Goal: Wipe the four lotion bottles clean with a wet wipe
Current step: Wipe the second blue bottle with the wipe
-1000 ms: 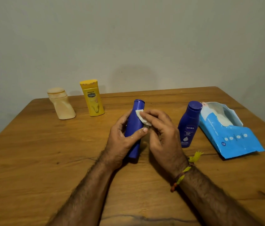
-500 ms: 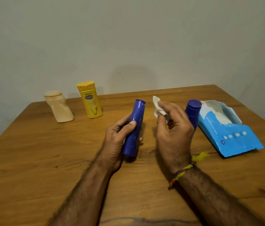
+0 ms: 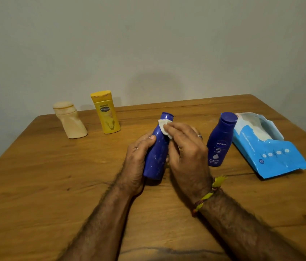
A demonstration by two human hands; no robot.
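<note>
Here, open wipe pack (image 3: 272,147) on counter (image 3: 35,185) shows white wipes inside. Left hand (image 3: 137,159) grips tilted blue bottle (image 3: 157,149), speckled with white; right hand (image 3: 186,147) pinches wipe (image 3: 162,126) against its neck. Other bottles stand apart.

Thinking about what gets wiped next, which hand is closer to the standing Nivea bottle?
Right. The right hand sits just beside the standing Nivea bottle; the left hand is farther off, beyond the held blue bottle.
</note>
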